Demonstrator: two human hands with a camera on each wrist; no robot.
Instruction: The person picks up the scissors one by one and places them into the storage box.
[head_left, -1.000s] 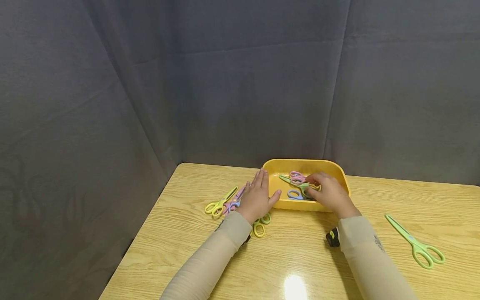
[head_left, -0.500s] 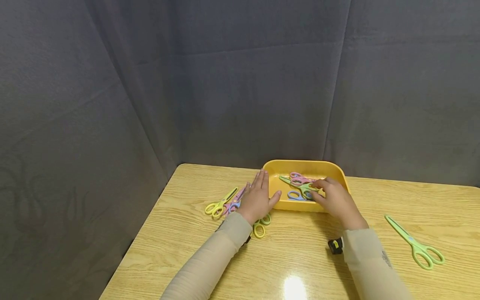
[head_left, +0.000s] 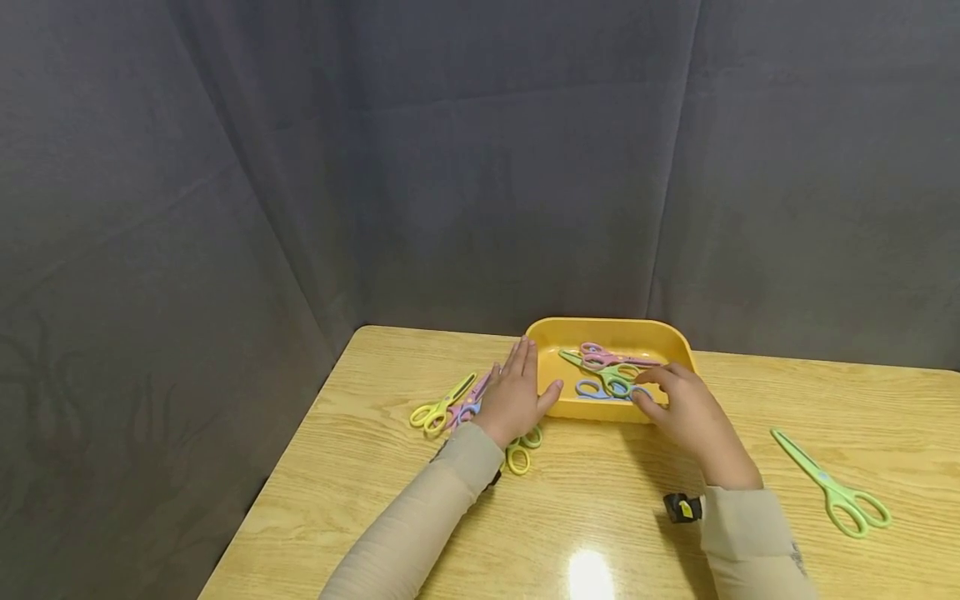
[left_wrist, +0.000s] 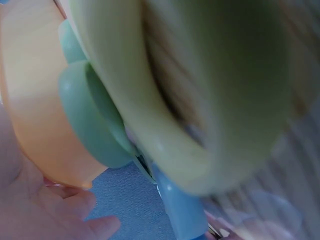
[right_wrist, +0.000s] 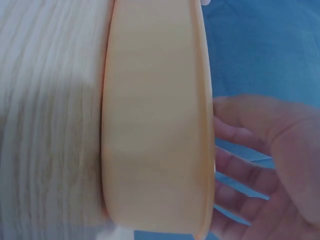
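Your left hand [head_left: 516, 400], fingers straight and thumb wide, rests against the tray [head_left: 592, 410] at nine o'clock. Your right hand [head_left: 693, 421] reaches over its four o'clock rim, thumb and fingers narrowly parted; whether they touch the blue scissors [head_left: 600, 396], inside at six o'clock, I cannot tell.

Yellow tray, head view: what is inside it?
Inside the yellow tray lie pink scissors, green scissors and blue scissors, overlapping. Whatever lies under the right hand at the tray's near right corner, or low behind its near wall, is covered.
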